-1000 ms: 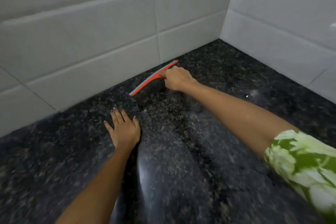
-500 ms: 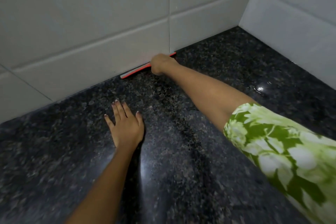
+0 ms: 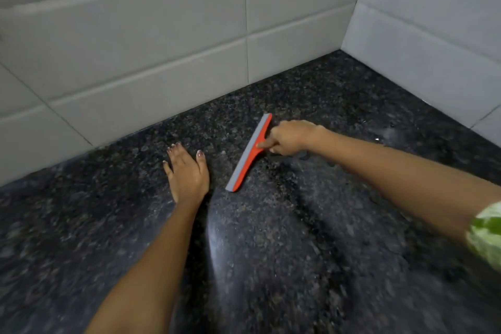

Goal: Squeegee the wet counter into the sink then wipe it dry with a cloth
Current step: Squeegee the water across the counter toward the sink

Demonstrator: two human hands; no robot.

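Black speckled granite counter (image 3: 311, 266) fills the view, wet sheen at 6 o'clock; grey tiled wall (image 3: 135, 35) from 9 to 3 o'clock. Left hand (image 3: 187, 171) lies flat, fingers straight, pressing the counter near centre. Right hand (image 3: 290, 137), at 2 o'clock of it, grips the handle of the red squeegee (image 3: 250, 152), blade on the stone, just beside the left hand. Sink and cloth not in view. Risk: an uneven blade angle would likely leave streaks, or water could run onto the braced left hand. Half a second ago the squeegee sat against the wall; now it is drawn well clear, turned diagonal.
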